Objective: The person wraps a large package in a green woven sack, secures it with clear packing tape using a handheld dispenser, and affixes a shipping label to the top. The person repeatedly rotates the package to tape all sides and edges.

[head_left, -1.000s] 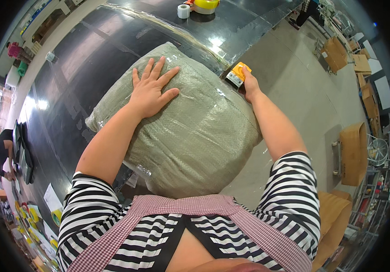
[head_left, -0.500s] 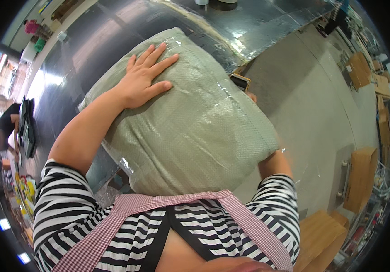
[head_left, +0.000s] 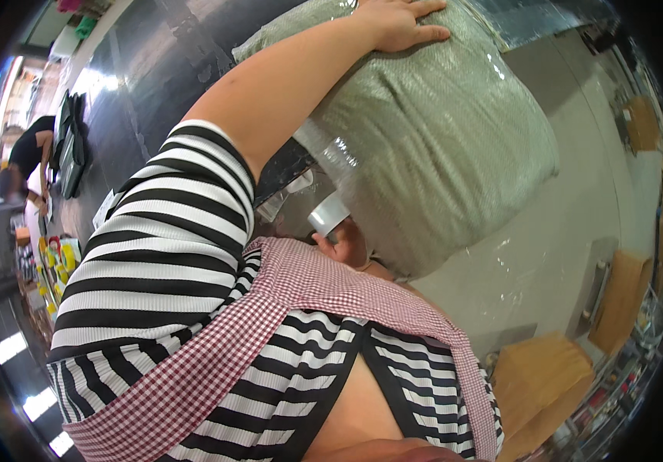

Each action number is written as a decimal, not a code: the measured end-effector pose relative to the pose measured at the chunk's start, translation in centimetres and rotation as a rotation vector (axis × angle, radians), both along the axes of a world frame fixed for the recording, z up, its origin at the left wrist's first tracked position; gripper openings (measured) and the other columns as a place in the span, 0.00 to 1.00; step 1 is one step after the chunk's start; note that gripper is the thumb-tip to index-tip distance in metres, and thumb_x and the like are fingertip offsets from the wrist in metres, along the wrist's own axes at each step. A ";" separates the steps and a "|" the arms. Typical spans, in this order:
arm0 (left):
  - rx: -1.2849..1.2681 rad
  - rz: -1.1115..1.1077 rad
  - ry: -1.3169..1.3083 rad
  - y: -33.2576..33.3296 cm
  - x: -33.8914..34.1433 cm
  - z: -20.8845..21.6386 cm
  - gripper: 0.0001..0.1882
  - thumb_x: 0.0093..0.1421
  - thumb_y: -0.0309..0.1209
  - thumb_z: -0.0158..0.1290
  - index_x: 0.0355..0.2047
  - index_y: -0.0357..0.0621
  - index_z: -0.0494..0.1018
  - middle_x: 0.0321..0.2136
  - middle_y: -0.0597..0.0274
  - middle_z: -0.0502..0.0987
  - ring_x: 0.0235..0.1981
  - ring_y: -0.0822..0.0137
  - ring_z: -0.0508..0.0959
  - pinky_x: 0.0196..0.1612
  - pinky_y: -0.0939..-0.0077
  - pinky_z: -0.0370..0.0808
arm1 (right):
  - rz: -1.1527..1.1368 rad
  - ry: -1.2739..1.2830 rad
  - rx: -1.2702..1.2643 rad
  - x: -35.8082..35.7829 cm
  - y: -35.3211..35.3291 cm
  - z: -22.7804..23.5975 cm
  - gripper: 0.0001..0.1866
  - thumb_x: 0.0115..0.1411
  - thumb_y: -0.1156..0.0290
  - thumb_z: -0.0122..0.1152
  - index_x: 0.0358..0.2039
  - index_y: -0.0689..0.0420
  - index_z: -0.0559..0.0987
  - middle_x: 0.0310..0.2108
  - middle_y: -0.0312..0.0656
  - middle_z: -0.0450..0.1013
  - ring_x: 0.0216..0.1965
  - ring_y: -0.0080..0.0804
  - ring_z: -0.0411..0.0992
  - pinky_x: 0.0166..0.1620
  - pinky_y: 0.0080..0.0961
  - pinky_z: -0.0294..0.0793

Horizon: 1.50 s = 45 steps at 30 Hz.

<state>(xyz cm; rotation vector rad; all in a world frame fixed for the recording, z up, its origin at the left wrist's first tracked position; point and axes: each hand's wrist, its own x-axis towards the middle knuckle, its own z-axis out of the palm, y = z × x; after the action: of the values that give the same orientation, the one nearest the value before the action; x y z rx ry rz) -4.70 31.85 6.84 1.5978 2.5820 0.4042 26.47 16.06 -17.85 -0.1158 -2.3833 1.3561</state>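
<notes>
Holding a whitish roll [head_left: 329, 215], likely tape, at mid-frame just above the checked apron [head_left: 308, 277]: right hand [head_left: 349, 245], grip pinching the roll's lower side, some fingers hidden. Cramped between apron and sack, so roll could get bumped or tape could snag on loose folds. Beyond: grey-green woven sack [head_left: 439, 146], upper centre to upper right, near end apparently past the tabletop [head_left: 169, 69] edge, above the floor [head_left: 585, 154]. Shiny clear film [head_left: 337, 154] on its left side. Left hand [head_left: 404, 25] at top of frame, flat on sack, fingers spread, grip closed on nothing. Sack could tip or slide off: overhang looks big, and that palm could slip on slick weave. Farthest: another person [head_left: 31, 158], left edge, bending beside a dark bundle [head_left: 73, 146].
</notes>
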 end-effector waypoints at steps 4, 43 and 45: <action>0.048 -0.035 0.008 0.0 0.3 0.4 0.40 0.64 0.65 0.39 0.70 0.60 0.56 0.72 0.46 0.48 0.73 0.47 0.46 0.71 0.42 0.41 | 0.216 0.003 0.016 -0.3 -1.3 5.3 0.24 0.55 0.62 0.68 0.45 0.64 0.74 0.39 0.54 0.75 0.43 0.57 0.72 0.56 0.47 0.64; 0.028 0.022 0.069 -0.4 -0.8 -1.4 0.36 0.63 0.62 0.44 0.69 0.67 0.59 0.73 0.60 0.46 0.74 0.53 0.42 0.71 0.43 0.34 | -0.274 0.195 -1.121 -14.3 56.7 11.0 0.21 0.70 0.56 0.52 0.51 0.62 0.74 0.50 0.41 0.75 0.53 0.35 0.71 0.56 0.34 0.66; 0.030 -0.005 0.066 0.3 -0.8 -1.0 0.37 0.63 0.63 0.44 0.69 0.67 0.59 0.73 0.59 0.47 0.74 0.52 0.42 0.71 0.43 0.33 | -0.303 0.043 -1.044 -12.5 55.9 5.1 0.24 0.70 0.47 0.50 0.44 0.59 0.78 0.38 0.36 0.76 0.37 0.28 0.70 0.39 0.27 0.66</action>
<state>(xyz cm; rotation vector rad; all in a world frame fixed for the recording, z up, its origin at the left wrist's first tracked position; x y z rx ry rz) -5.49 32.13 5.85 1.6540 2.6314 0.3984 14.01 71.94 -12.78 -0.6751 -1.3104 2.2215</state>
